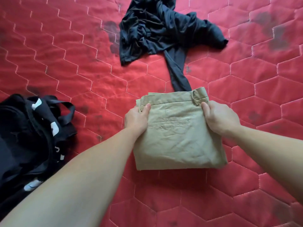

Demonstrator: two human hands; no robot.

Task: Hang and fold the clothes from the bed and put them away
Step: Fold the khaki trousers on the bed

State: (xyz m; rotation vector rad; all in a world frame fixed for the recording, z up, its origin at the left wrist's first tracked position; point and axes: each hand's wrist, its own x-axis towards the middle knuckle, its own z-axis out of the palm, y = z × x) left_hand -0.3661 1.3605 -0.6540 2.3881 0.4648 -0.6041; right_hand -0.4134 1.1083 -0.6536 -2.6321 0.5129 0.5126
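I see both of my bare forearms reaching forward and slightly inward from the bottom of the view, the left arm entering from the lower left corner and the right arm from the right edge. My left hand point(136, 118) sits at the left side of a folded square of tan cotton trousers point(178, 138), thumb lying on top near the waistband, the other fingers tucked out of sight beneath the edge. My right hand point(220, 117) mirrors it on the right side, thumb pressed on top beside a belt loop, fingers curled under the fabric. Both wrists are straight, and both grips pinch the cloth between thumb and fingers.
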